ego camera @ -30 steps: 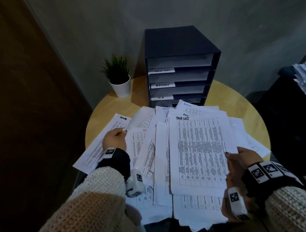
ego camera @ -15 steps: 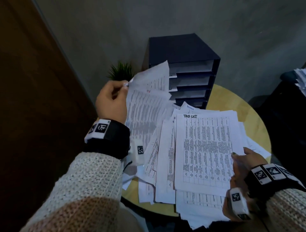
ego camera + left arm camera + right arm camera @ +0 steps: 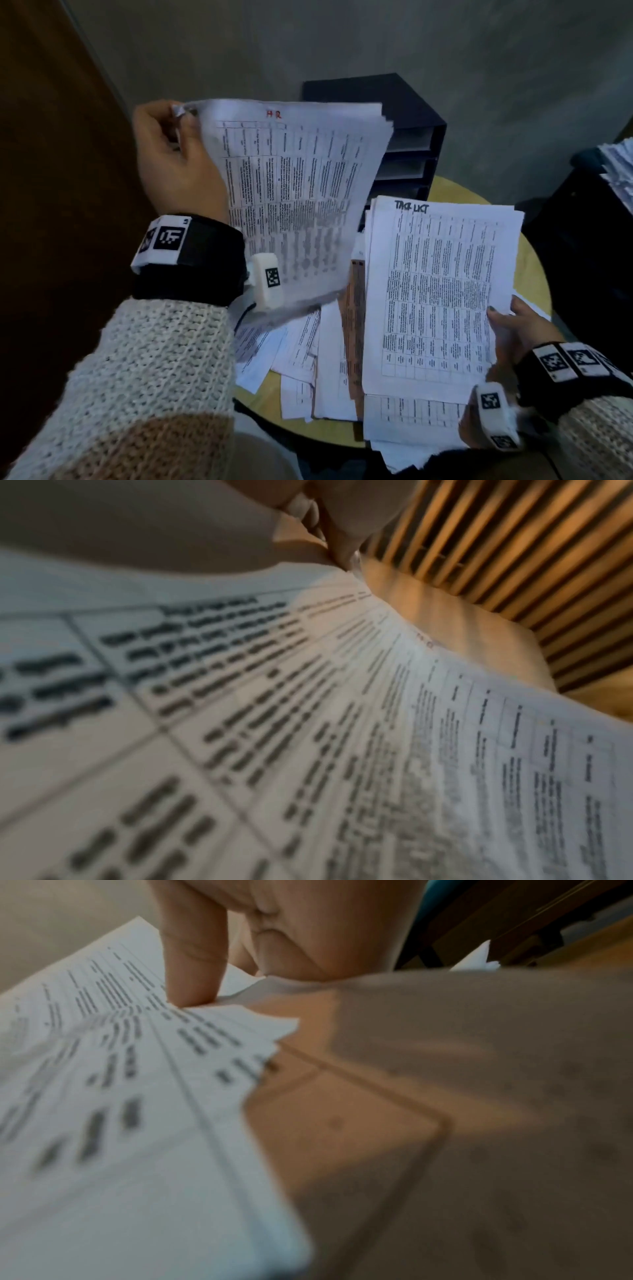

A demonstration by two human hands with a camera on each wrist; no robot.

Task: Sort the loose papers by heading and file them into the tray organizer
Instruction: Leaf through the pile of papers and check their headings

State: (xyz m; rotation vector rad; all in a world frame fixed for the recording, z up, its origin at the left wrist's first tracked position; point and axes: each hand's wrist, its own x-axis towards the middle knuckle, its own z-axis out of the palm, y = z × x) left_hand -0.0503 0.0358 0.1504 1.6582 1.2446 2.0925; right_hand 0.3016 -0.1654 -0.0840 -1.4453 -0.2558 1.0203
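My left hand [image 3: 171, 150] is raised and pinches the top left corner of a sheaf of papers headed "HR" [image 3: 294, 192] in red, which hangs in front of the dark tray organizer [image 3: 414, 137]. In the left wrist view these HR papers [image 3: 308, 737] fill the frame, blurred, with the pinching fingers [image 3: 329, 534] above. My right hand [image 3: 513, 342] grips the right edge of a stack headed "TASK LIST" [image 3: 438, 291], thumb on top. The right wrist view shows that thumb [image 3: 195, 961] pressing on the task list stack [image 3: 120, 1069]. Loose papers [image 3: 308, 359] lie spread on the round wooden table [image 3: 534, 274].
The organizer stands at the table's back against a grey wall; its shelves are partly hidden by the lifted sheets. A brown door or panel [image 3: 51, 205] is at the left. A dark piece of furniture with stacked paper [image 3: 616, 164] stands at the right.
My left hand has lifted a sheaf of papers from the left of the pile up in front of the organizer; the HR heading now faces me. The right hand keeps its hold.
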